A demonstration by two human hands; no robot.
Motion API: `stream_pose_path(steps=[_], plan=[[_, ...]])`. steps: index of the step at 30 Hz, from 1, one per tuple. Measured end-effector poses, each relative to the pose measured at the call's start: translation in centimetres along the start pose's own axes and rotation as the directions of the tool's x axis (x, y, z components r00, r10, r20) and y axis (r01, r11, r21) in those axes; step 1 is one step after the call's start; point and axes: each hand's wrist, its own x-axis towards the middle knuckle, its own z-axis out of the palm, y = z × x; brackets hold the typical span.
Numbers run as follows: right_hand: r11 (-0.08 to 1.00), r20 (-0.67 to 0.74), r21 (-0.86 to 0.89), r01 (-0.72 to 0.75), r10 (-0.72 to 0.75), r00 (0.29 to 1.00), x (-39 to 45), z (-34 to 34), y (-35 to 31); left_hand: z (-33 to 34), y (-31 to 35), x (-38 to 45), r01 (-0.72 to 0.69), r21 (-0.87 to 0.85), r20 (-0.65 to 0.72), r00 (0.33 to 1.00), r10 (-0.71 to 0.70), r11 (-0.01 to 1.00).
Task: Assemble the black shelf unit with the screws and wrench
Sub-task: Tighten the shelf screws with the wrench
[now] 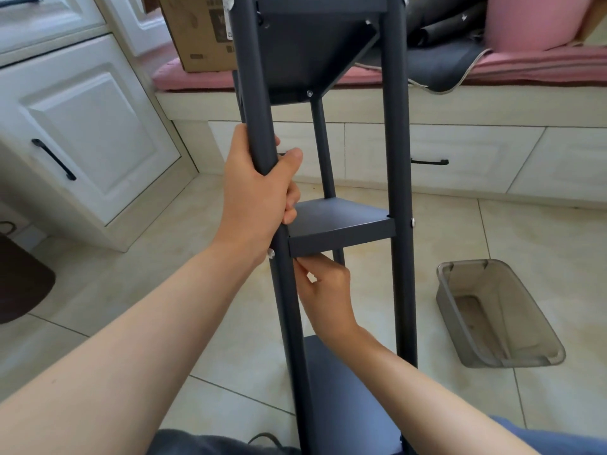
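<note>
Head view is showing the black shelf unit [328,178] standing tilted on the tiled floor between the person's arms, with the left hand [259,192] wrapping its fingers fully around the left post just above the middle shelf [341,224]. Below that shelf's front left corner, the right hand [325,287] is pinching something too small to identify, likely a nut or wrench, behind the screw [271,253]. That joint seems to be getting fastened; the next move is calling for steady turning while the post is kept from twisting.
</note>
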Motion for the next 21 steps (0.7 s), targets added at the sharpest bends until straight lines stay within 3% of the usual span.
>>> stream_pose_path(steps=[6, 21], plan=[[0.999, -0.049, -0.012, 0.047, -0.047, 0.998, 0.4, 0.7, -0.4, -0.1, -0.1, 0.2, -0.001, 0.008, 0.001, 1.0, 0.001, 1.0], [0.975, 0.274, -0.175, -0.139, 0.184, 0.944, -0.6, -4.7, -4.0, -0.1, 0.6, -0.6, 0.015, 0.014, -0.061, 0.998, -0.014, 1.0]])
